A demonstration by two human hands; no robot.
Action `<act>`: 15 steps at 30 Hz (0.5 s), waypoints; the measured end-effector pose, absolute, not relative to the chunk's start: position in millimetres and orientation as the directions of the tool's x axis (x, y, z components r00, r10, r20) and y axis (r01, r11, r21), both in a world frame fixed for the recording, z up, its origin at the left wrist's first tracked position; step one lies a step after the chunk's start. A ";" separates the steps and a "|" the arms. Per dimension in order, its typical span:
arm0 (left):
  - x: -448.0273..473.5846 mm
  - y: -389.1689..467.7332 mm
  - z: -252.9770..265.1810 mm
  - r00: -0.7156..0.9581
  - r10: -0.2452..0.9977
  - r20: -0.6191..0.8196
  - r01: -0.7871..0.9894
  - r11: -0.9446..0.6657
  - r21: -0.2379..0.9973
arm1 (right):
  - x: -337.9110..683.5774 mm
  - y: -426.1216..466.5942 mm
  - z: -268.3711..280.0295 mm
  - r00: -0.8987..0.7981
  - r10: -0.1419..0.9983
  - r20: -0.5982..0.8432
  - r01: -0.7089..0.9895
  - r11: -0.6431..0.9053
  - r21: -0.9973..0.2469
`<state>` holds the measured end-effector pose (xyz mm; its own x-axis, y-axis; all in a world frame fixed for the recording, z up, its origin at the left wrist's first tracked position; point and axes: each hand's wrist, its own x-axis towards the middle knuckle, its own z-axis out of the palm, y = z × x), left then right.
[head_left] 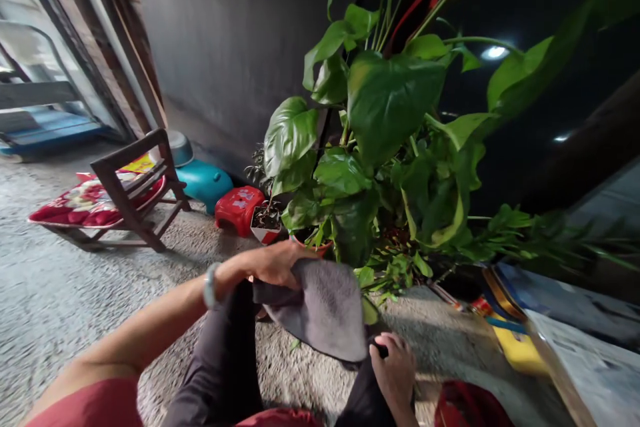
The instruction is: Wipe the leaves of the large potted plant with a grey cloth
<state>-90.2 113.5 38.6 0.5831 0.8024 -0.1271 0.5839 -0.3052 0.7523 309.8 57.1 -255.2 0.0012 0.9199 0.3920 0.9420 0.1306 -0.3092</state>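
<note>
My left hand (280,265), with a pale bracelet at its wrist, is closed on the upper left edge of a grey cloth (325,307). The cloth hangs down between my knees, just in front of the potted plant. Over my right knee, my right hand (395,363) has its fingers curled. Something black shows between thumb and forefinger, too small to make out. Large green leaves (393,103) rise directly ahead, with smaller foliage low by the cloth. An orange-red pot rim (320,250) shows partly behind my left hand.
To the left stands a small wooden chair (133,193) with a red floral cushion. A red stool (240,210), a small white planter (265,230) and a turquoise plastic item (205,181) line the dark wall. Boards (585,347) and a yellow object (520,347) are at right.
</note>
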 end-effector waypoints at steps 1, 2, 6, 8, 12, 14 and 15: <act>-97.6 110.4 62.6 0.533 0.846 -0.003 0.519 -0.324 0.791 | 309.1 57.5 -254.8 0.012 0.919 0.394 0.944 0.119 -0.307; -101.8 110.0 84.2 0.457 0.884 0.095 0.491 -0.340 0.802 | 307.5 58.1 -253.9 0.021 0.919 0.394 0.945 0.111 -0.307; -82.0 137.4 109.1 0.043 0.891 0.451 0.576 -0.391 0.718 | 294.8 61.7 -246.3 0.008 0.928 0.372 0.943 0.117 -0.311; -60.1 158.9 77.1 0.084 0.903 0.421 0.629 -0.376 0.680 | 289.3 63.0 -243.4 -0.003 0.929 0.371 0.945 0.124 -0.304; -42.6 164.9 -15.7 0.255 0.967 -0.024 0.784 -0.192 0.590 | 293.0 62.3 -246.2 -0.006 0.928 0.373 0.946 0.126 -0.299; -56.2 146.8 -39.4 0.394 0.902 -0.175 0.745 -0.202 0.636 | 301.8 60.7 -250.0 -0.020 0.938 0.345 0.942 0.133 -0.307; -66.9 137.1 -41.3 0.442 0.871 -0.213 0.714 -0.198 0.671 | 306.4 59.9 -251.6 -0.024 0.942 0.335 0.941 0.134 -0.311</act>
